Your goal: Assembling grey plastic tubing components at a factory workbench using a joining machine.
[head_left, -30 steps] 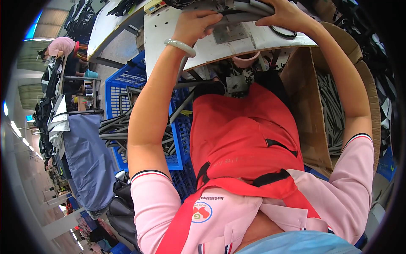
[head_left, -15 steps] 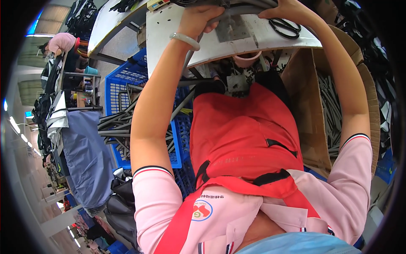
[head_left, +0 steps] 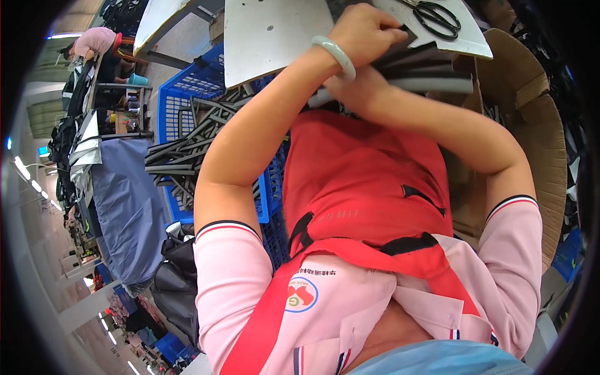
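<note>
My left hand (head_left: 367, 32), with a pale bangle (head_left: 335, 56) on its wrist, is over the table's near edge. Its fingers are pinched together beside a dark strip, and what they hold is too small to tell. Crossing beneath that wrist, my right hand (head_left: 361, 92) is smeared by motion and its fingers are hidden. A grey foam tube (head_left: 431, 84) runs crosswise at the table edge, showing on both sides of the right hand. Darker strips (head_left: 415, 61) lie just beyond it. Black-handled scissors (head_left: 437, 20) rest on the table to the right.
The white table (head_left: 275, 37) spans the front. On the left stands a blue plastic crate (head_left: 178, 103) heaped with grey tubes (head_left: 187, 147). An open cardboard box (head_left: 531, 150) is at the right. Farther left, a blue-grey cloth (head_left: 128, 206) hangs, and a person (head_left: 97, 42) bends over.
Both hands have come nearer to me, from the far part of the table to its near edge. The right hand has swung left under the left wrist. The grey tubes have come with them.
</note>
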{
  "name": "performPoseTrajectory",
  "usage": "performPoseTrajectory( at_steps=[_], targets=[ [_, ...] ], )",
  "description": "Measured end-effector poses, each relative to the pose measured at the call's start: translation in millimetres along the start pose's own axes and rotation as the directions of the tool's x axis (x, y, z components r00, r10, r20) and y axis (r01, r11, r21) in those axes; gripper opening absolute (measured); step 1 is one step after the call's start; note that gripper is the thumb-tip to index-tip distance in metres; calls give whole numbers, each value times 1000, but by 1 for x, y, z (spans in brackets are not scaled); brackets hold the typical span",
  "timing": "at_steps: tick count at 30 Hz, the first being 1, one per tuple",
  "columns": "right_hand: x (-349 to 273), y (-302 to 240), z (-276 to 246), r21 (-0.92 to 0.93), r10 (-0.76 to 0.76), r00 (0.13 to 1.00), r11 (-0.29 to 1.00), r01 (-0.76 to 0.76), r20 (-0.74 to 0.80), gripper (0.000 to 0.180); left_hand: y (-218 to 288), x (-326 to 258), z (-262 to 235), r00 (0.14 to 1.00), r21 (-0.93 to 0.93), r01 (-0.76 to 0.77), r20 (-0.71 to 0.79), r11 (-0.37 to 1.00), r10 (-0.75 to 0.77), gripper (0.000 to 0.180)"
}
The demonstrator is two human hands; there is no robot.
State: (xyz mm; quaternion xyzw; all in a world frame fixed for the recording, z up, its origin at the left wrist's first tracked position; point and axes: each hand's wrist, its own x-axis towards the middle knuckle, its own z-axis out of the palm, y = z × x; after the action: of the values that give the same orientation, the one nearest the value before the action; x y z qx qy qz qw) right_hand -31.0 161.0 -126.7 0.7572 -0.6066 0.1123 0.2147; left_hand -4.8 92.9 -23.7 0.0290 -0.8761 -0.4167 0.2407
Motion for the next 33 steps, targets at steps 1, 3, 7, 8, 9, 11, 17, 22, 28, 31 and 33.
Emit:
performPoseTrajectory(
  at_steps=[1, 3, 7, 8, 9, 11, 17, 22, 28, 31, 33],
  targets=[
    [-4, 12, 10, 58, -9, 999, 998, 7, 31, 16, -16, -4, -2, 995, -108, 97, 3, 989, -97, 23],
    [-2, 34, -51, 367, 14, 943, 919, -144, 333, 28, -38, -31, -23, 977, -201, 209, -9, 957, -215, 29],
    [-31, 96, -102, 382, 216, 921, 861, -337, 326, 49, -40, -91, -43, 923, -20, 380, 70, 925, -378, 31],
    [-33, 105, -112, 470, 211, 891, 787, -398, 401, 50, -40, -106, -38, 960, 116, 277, 19, 954, -281, 34],
    [-33, 113, -121, 545, 196, 859, 701, -460, 473, 52, -42, -115, -29, 978, 172, 204, 14, 964, -209, 36],
    [-26, 113, -139, 542, 206, 838, 680, -494, 505, 53, -32, -118, -15, 994, 272, 108, -1, 956, -112, 37],
    [-28, 126, -157, 474, 218, 890, 782, -404, 400, 66, -45, -93, -21, 948, 0, 306, 92, 952, -305, 28],
    [-28, 153, -168, 559, 350, 852, 645, -521, 390, 72, 9, -57, -69, 885, -352, 463, 125, 813, -450, 27],
    [-15, 176, -161, 488, 459, 756, 580, -653, 466, 91, -22, -17, -69, 953, -94, 293, -46, 952, -298, 28],
    [-13, 184, -148, 381, 511, 740, 640, -667, 437, 92, -27, -7, -68, 916, -85, 394, -53, 915, -399, 29],
    [-10, 189, -145, 369, 515, 744, 652, -662, 426, 91, -33, -2, -68, 915, -75, 396, -55, 915, -401, 29]
  ],
)
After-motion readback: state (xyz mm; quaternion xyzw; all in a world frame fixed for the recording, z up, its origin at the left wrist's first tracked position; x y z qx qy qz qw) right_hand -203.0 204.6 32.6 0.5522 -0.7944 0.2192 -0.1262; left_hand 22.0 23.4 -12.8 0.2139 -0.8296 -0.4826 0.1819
